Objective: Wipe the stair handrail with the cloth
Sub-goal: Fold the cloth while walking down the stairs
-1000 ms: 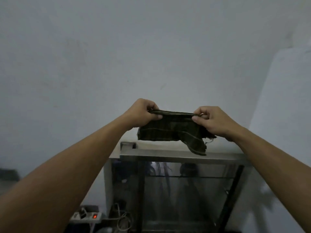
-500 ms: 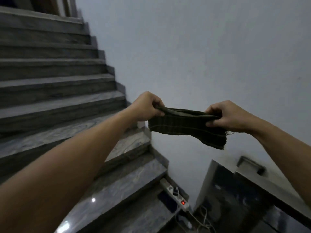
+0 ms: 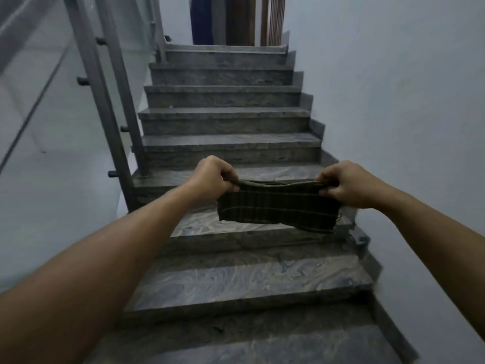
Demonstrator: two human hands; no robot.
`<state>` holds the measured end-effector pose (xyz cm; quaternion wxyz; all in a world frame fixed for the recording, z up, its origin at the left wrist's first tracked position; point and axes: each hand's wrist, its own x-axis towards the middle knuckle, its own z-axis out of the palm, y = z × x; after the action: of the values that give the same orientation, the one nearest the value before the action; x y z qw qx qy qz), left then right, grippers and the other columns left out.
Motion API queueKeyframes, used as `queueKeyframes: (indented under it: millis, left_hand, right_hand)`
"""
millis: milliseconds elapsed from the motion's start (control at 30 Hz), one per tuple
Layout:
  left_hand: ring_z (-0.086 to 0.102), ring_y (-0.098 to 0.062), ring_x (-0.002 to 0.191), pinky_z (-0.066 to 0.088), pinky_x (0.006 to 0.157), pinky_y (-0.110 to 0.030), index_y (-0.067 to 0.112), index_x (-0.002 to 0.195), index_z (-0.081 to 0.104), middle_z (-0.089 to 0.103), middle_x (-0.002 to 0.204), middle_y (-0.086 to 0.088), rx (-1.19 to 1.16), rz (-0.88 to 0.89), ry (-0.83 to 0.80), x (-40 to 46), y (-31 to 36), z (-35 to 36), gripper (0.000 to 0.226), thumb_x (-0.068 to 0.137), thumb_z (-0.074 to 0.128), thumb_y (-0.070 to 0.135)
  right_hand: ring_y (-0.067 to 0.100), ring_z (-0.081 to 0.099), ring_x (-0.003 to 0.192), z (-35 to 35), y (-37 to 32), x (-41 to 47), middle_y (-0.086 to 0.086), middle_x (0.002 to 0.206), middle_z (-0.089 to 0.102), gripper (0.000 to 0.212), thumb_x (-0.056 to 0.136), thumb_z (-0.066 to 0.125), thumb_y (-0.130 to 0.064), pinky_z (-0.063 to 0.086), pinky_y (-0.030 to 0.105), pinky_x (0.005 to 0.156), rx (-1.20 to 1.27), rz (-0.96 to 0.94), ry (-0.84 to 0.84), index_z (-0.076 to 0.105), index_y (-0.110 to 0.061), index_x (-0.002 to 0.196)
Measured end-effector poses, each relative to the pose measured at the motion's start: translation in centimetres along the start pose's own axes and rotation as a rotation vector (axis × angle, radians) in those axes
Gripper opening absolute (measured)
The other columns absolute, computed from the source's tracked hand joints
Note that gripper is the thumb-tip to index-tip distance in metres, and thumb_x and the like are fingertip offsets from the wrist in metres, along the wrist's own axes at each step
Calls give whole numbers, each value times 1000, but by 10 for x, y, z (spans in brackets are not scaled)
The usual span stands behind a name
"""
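Note:
A dark green striped cloth (image 3: 278,207) hangs stretched between both hands, in the air above the lower steps. My left hand (image 3: 212,177) pinches its left top corner and my right hand (image 3: 341,183) pinches its right top corner. The grey metal handrail post (image 3: 105,101) rises at the left of the staircase, with round black fittings and a glass panel (image 3: 39,106) beside it. The rail's top part runs out of view at the upper left. Both hands are right of the railing and apart from it.
Grey marbled stone steps (image 3: 228,282) climb straight ahead to a landing with dark doors (image 3: 231,19). A plain white wall (image 3: 399,101) closes the right side. A second metal post (image 3: 131,106) stands at the steps' left edge.
The view has swung left from a glass cabinet and the wall to face the staircase head-on. Both hands have kept hold of the cloth, stretched between them.

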<state>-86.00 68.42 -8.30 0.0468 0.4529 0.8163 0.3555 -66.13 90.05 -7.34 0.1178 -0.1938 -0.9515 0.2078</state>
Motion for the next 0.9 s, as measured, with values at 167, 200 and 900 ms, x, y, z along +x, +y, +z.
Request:
queueKeyframes:
  millis: [167,200,900]
  left_hand:
    - [64,-16,88,56,79,-33,16,83,72,67,89,-2,59,-56,63,81,-24,-71,7,80,72,9]
    - [64,-16,88,56,78,-32,17,82,71,67,89,-1,60,-62,60,98,-27,-83,8,81,72,9]
    - [60,-21,81,55,71,-39,19,82,60,61,81,0,177,-202,496,429,-46,-390,24,81,55,-4]
  right_hand:
    - [14,59,80,-23,-39,115,-2,85,63,17,81,70,-9,41,21,63,-42,-62,68,72,-23,91]
    - [16,60,82,-31,-44,137,-2,85,62,17,81,71,-11,41,20,63,-56,-70,70,72,-23,92]
    - [19,66,92,-199,-230,561,2,99,74,31,81,61,-14,56,40,85,260,-103,441,71,-19,110]
